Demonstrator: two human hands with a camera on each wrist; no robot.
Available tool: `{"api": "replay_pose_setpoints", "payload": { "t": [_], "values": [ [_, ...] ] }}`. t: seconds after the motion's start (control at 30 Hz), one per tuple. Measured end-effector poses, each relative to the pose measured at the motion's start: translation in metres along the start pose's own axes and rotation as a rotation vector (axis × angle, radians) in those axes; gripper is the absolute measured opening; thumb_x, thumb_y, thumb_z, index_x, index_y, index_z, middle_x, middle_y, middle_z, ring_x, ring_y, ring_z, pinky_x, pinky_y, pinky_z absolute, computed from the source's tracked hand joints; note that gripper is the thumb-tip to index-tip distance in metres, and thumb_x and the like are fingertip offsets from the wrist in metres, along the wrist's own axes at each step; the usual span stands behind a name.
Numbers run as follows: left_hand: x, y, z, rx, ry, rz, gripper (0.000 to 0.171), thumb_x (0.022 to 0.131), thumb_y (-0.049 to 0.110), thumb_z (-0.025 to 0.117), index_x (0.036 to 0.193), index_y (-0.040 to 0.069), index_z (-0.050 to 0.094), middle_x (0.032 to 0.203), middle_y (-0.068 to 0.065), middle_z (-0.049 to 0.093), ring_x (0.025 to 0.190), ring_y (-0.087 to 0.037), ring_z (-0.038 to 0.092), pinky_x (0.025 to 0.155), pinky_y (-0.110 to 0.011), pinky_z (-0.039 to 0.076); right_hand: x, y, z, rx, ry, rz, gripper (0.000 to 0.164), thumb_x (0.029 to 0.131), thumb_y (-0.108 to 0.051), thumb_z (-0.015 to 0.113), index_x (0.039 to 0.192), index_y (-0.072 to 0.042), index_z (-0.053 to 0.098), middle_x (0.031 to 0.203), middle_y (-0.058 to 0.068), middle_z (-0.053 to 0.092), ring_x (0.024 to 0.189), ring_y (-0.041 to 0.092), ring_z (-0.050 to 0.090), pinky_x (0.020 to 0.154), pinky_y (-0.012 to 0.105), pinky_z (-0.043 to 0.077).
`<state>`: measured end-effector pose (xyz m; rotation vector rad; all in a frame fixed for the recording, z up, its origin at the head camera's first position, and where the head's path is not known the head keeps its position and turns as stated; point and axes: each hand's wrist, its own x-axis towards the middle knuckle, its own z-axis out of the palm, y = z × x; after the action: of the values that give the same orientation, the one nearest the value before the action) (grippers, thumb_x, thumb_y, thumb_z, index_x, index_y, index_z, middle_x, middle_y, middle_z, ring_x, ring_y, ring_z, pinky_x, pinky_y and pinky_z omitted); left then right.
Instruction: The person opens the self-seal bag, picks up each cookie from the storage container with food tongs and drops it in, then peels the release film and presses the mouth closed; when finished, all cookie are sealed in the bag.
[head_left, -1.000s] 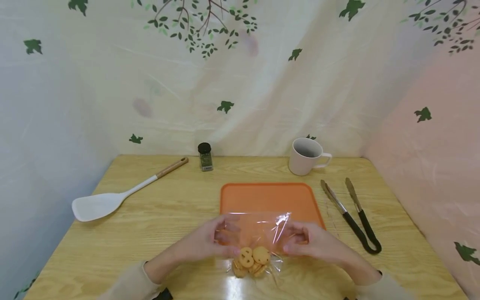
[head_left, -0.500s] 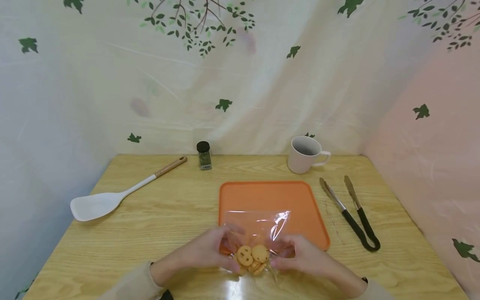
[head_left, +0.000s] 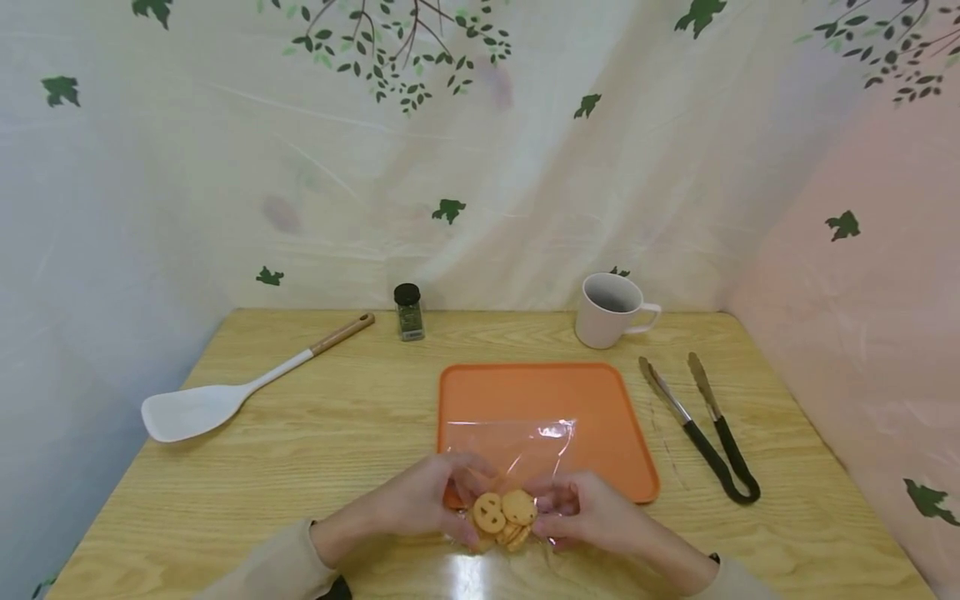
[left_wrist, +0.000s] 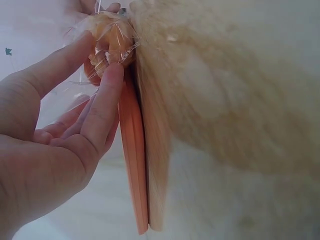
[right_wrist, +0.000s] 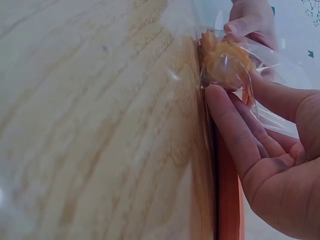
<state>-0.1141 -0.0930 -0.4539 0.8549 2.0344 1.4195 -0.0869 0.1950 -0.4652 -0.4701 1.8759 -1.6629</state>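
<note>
A clear plastic bag of cookies lies over the front edge of the orange tray, its round golden cookies bunched at the near end. From the left, my left hand grips the bag beside the cookies with thumb and fingers. My right hand holds the opposite side the same way. In the left wrist view, the left hand has its thumb and a fingertip against the wrapped cookies. The right wrist view has the right hand's fingers under the bag's edge and its thumb against the side.
Behind the tray stand a spice jar with a black lid and a white mug. Black-handled tongs lie spread to the right. A white spatula with a wooden handle lies at the left. Patterned cloth hangs around the wooden table.
Both hands have slid nearer and closer together, from the bag's upper sides to around the cookies. The bag's clear upper part now lies flatter over the tray.
</note>
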Motion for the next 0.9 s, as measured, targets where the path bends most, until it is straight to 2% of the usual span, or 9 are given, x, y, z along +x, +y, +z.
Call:
{"api": "replay_pose_setpoints", "payload": {
  "t": [0.2,0.3,0.4,0.63,0.77,0.9],
  "values": [
    [0.000,0.000,0.002,0.026,0.018,0.028,0.064,0.074,0.004,0.090,0.131,0.002,0.059,0.111,-0.004,0.072,0.092,-0.009,0.066,0.084,-0.029,0.056,0.000,0.001,0.002,0.051,0.001,-0.004,0.051,0.093,-0.003,0.073,0.135,0.017,0.052,0.101,0.018,0.071,0.080,0.017,0.071,0.068,0.038,0.061],
    [-0.001,0.002,0.002,0.041,0.033,0.014,0.064,0.074,0.004,0.091,0.129,0.003,0.060,0.106,-0.002,0.072,0.090,-0.009,0.066,0.082,-0.029,0.056,0.000,0.000,0.003,0.065,0.014,0.012,0.050,0.093,-0.002,0.073,0.134,0.016,0.052,0.101,0.019,0.071,0.080,0.018,0.071,0.067,0.038,0.061],
    [-0.003,0.005,-0.001,-0.002,0.034,-0.014,0.066,0.075,0.005,0.090,0.132,0.005,0.058,0.103,0.001,0.071,0.092,-0.011,0.066,0.083,-0.029,0.056,0.000,-0.003,0.004,0.060,0.028,0.027,0.048,0.093,-0.005,0.074,0.133,0.014,0.055,0.100,0.019,0.072,0.076,0.019,0.071,0.066,0.038,0.061],
    [-0.008,0.011,-0.023,-0.215,0.007,0.006,0.064,0.081,0.005,0.086,0.137,0.006,0.055,0.101,-0.010,0.071,0.094,-0.023,0.066,0.081,-0.033,0.057,0.006,-0.023,-0.003,-0.032,0.007,-0.043,0.042,0.096,-0.009,0.071,0.130,0.013,0.059,0.097,0.019,0.074,0.070,0.016,0.072,0.065,0.037,0.061],
    [-0.015,0.017,-0.036,-0.262,0.033,0.022,0.058,0.084,0.007,0.083,0.135,0.007,0.055,0.107,-0.013,0.070,0.098,-0.025,0.064,0.080,-0.037,0.059,0.017,-0.040,-0.003,-0.017,0.020,-0.063,0.040,0.096,-0.009,0.071,0.129,0.011,0.060,0.094,0.016,0.074,0.072,0.017,0.072,0.065,0.036,0.061],
    [-0.025,0.027,-0.051,-0.271,0.091,0.024,0.056,0.089,0.008,0.079,0.137,0.003,0.052,0.118,-0.016,0.067,0.107,-0.029,0.064,0.084,-0.039,0.058,0.032,-0.058,0.000,0.060,0.011,-0.086,0.037,0.097,-0.009,0.070,0.126,0.011,0.060,0.091,0.013,0.073,0.072,0.019,0.072,0.066,0.037,0.061]
  ]
}}
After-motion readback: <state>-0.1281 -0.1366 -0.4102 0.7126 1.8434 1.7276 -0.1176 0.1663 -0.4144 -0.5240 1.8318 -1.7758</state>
